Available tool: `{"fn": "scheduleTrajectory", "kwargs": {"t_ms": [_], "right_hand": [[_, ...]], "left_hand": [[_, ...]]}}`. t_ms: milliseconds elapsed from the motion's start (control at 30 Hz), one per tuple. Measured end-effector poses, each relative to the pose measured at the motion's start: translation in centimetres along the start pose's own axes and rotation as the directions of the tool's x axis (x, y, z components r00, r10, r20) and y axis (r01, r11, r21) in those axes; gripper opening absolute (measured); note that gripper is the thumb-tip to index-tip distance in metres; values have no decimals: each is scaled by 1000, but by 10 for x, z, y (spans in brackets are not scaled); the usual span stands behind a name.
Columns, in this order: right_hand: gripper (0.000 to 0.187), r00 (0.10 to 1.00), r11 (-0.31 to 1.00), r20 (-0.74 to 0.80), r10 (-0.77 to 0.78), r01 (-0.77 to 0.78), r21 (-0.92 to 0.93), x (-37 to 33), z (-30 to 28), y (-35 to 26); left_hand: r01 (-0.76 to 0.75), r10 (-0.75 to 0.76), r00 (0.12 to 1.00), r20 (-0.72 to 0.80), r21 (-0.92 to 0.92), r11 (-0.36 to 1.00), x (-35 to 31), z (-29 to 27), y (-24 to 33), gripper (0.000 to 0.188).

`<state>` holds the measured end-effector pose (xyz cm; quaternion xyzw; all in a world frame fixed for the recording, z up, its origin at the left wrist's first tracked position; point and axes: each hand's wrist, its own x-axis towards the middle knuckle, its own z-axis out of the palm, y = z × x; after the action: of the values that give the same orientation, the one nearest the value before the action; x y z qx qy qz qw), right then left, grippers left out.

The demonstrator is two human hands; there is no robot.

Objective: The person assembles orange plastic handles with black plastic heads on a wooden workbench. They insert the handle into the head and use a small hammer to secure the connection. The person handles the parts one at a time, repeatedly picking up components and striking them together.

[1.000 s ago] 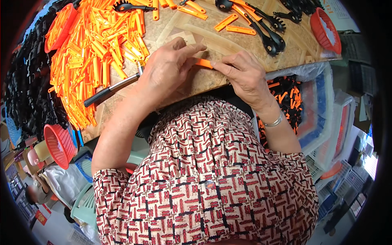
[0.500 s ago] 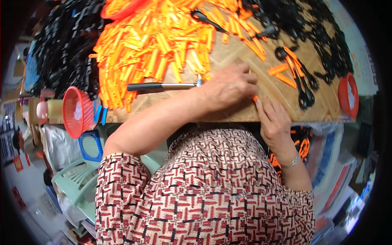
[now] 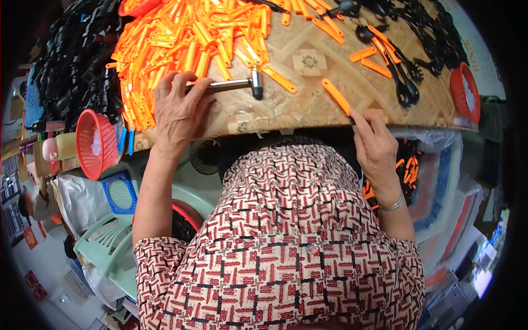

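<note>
My left hand (image 3: pixel 179 113) is closed round the dark handle of a small hammer (image 3: pixel 231 85). Its metal head with a black end (image 3: pixel 257 82) lies low over the table, left of centre. Near the front edge, my right hand (image 3: pixel 377 143) pinches the near end of an orange plastic handle (image 3: pixel 336 97), whose other end points away to the left. Something dark shows at the pinched end, mostly covered by the fingers. A single loose orange handle (image 3: pixel 279 78) lies just beyond the hammer head.
A big heap of orange handles (image 3: pixel 176 41) covers the table's left half, beside a pile of black parts (image 3: pixel 71 60). Black utensils (image 3: pixel 407 91) and orange handles lie at the right. Red baskets stand left (image 3: pixel 91 146) and right (image 3: pixel 465 93). A green chair (image 3: pixel 104 242) stands behind left.
My left hand has left the spot beside my right hand, swung left and taken hold of the hammer. The orange handle in my right hand now shows. The view has shifted slightly.
</note>
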<state>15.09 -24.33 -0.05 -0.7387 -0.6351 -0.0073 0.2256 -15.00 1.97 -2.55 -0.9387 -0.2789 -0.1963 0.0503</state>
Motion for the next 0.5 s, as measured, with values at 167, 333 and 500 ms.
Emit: {"fn": "scheduleTrajectory", "kwargs": {"t_ms": [167,333,500], "right_hand": [[33,989,956,-15,150,-141,259,-18,2,-3],[30,974,976,-172,150,-118,185,-31,23,-2],[22,965,972,-186,184,-152,178,-21,28,-9]], "left_hand": [[35,-45,993,105,102,994,9,-9,25,30],[402,-168,909,381,-701,589,24,-38,68,18],[375,55,852,521,-680,629,30,-28,127,16]]}}
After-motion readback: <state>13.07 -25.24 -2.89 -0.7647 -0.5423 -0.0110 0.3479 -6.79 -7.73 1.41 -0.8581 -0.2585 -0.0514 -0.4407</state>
